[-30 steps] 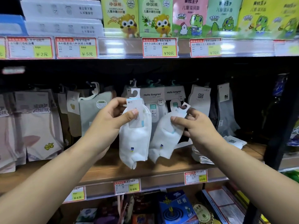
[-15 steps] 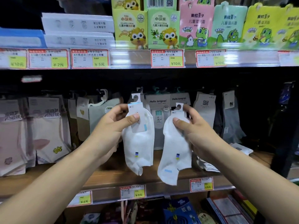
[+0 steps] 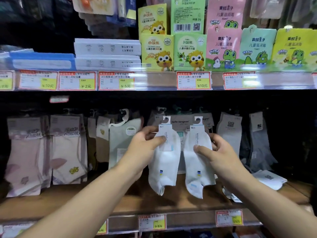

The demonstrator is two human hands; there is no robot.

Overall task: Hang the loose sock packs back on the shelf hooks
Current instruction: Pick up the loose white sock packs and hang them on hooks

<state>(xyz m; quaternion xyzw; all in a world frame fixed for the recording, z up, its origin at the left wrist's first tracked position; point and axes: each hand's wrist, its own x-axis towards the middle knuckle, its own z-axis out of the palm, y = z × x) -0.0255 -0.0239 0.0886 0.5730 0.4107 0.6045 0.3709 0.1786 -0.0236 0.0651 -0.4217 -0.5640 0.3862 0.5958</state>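
Each hand is clamped on a white ankle-sock pack with a paper hook tag — left hand [image 3: 145, 145] on the left pack [image 3: 165, 162], right hand [image 3: 217, 152] on the right pack [image 3: 197, 162] — both upright, side by side above the wooden shelf's [image 3: 120, 201] front edge.

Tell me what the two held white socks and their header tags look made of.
Socks, left one and right one: soft matte knit, likely cotton blend; they drape limp and crease. Header tags: thin matte printed card, flat, with cut hook holes, possibly coated.
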